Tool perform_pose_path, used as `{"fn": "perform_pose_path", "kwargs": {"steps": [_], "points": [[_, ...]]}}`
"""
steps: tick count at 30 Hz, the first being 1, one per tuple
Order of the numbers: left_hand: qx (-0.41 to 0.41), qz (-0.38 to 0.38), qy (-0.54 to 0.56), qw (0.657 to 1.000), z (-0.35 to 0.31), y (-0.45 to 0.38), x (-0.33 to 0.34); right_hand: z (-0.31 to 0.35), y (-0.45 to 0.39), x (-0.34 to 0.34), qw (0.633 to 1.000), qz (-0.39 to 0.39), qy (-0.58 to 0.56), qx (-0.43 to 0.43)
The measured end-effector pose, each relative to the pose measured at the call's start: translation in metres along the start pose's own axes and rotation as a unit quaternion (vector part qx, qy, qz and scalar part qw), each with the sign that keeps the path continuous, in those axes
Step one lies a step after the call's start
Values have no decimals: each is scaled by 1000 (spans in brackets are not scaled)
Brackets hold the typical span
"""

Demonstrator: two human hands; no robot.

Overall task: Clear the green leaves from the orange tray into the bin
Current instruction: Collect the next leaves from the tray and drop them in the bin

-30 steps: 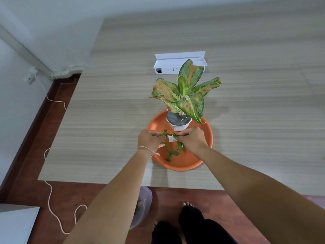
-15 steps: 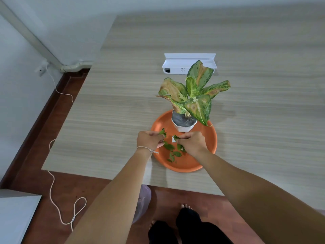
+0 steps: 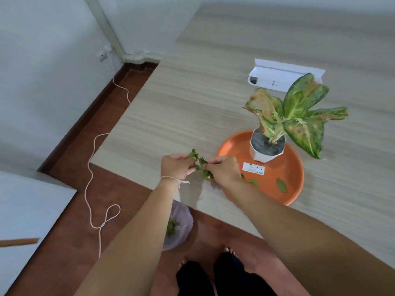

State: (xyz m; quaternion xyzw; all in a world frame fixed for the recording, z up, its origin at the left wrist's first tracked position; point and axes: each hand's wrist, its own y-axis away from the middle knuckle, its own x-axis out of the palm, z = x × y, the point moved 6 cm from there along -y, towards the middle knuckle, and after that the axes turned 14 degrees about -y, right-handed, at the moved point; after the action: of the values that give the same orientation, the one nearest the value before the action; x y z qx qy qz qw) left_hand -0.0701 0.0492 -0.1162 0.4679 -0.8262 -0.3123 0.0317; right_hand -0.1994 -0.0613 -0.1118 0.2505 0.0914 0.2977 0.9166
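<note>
Left hand [image 3: 176,167] and right hand [image 3: 223,169] both pinching small green leaves [image 3: 201,163] above the worktop's front edge (beside the round orange plastic tray [image 3: 296,178]); white-potted plant [image 3: 267,149] at the tray's far rim.

Smooth plastic orange tray [image 3: 275,184]; wood-grain matt table [image 3: 192,107].

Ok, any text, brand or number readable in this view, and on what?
White sticker on the orange tray: small green and dark marks, too blurred to read.
White power strip on the table: no legible print.
Nothing else bears text.
</note>
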Motion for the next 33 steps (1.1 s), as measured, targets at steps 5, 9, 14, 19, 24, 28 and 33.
{"fn": "perform_pose_path", "kwargs": {"steps": [5,9,14,19,24,28,33], "points": [[-26,-99,41,994,36,5,-99,-10,13,101,996,84,18,-11],[-56,-163,59,983,81,13,-176,-44,31,169,992,121,42,-2],[-81,-176,75,978,155,10,-219,-116,37,210,987,134,93,-1],[-113,-177,47,977,254,-26,-222,-211,12,219,977,146,155,22],[-170,-158,-53,971,388,-104,-203,-300,-34,219,958,148,245,27],[-190,-139,-132,963,410,-121,-174,-365,-78,230,946,159,282,28],[-187,-109,-199,956,469,-171,-146,-438,-136,245,936,162,310,31]]}}
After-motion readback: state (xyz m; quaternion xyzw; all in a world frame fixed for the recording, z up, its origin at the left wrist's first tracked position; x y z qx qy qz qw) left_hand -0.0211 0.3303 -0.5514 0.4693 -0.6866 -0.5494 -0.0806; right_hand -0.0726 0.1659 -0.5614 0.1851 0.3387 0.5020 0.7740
